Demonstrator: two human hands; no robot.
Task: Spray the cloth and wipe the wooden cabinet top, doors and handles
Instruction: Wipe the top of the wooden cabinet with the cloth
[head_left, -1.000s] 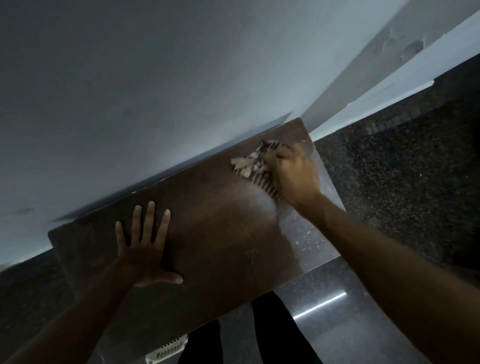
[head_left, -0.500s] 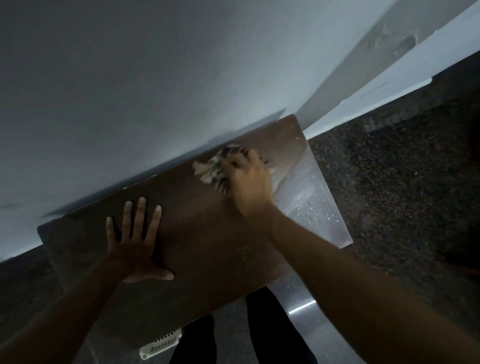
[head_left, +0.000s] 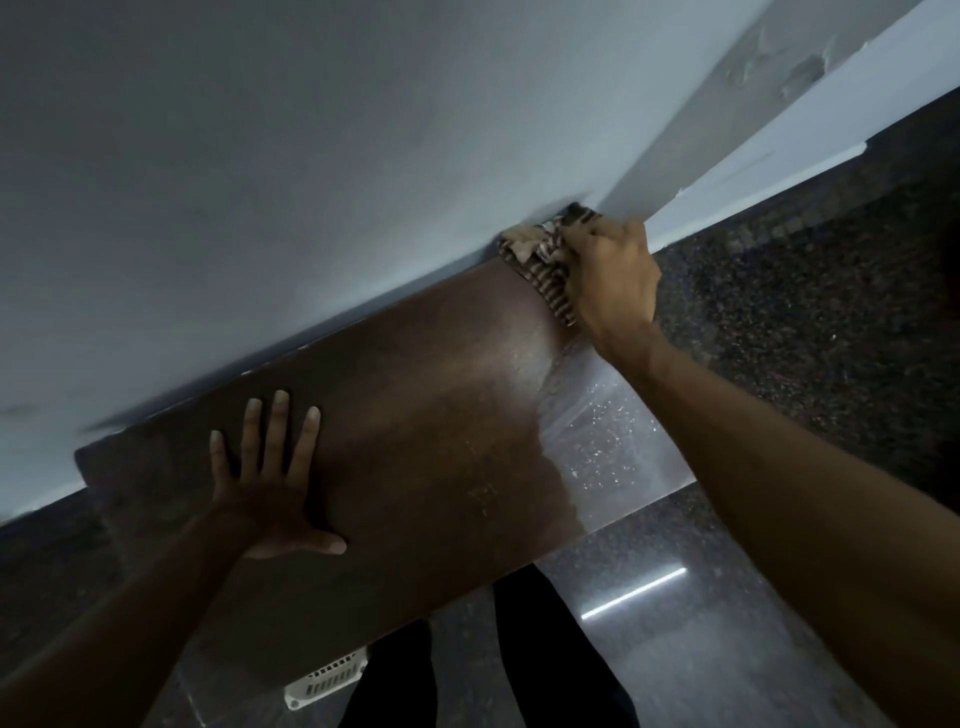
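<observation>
Cloth (head_left: 540, 260) bunched under right hand (head_left: 610, 275) fingers, cabinet top (head_left: 415, 415) corner

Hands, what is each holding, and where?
Right hand grips the bunched cloth along its right side; left hand rests flat on the cabinet top, holding nothing.

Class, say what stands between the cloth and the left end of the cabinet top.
The left hand rests flat, fingers spread, on the cabinet top left of its middle, in the path from the cloth, gripped by the right hand at the far right corner, to the left end. No other object shows there.
</observation>
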